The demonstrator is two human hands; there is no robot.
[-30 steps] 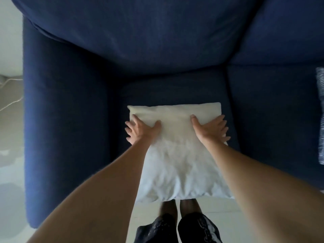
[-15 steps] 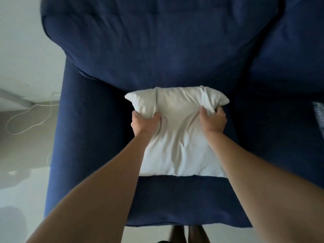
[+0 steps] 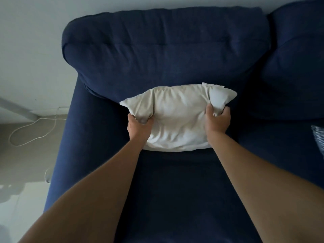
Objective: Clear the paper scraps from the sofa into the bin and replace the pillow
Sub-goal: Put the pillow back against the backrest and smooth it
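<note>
A white pillow [image 3: 177, 118] lies at the back of the seat of the dark blue sofa [image 3: 166, 50], its far edge up against the back cushion. My left hand [image 3: 139, 128] grips the pillow's left corner, bunching the fabric. My right hand [image 3: 217, 122] grips its right corner the same way. No paper scraps and no bin show in this view.
The sofa's left armrest [image 3: 66, 146] runs down the left side. A white cable [image 3: 33, 130] loops on the floor beside it. A striped cushion [image 3: 318, 137] peeks in at the right edge. A second back cushion [image 3: 298, 58] sits to the right.
The pillow went from the seat's front edge, under flat palms, back to the back cushion. Both hands now grip its corners. My view has tilted up toward the sofa's back.
</note>
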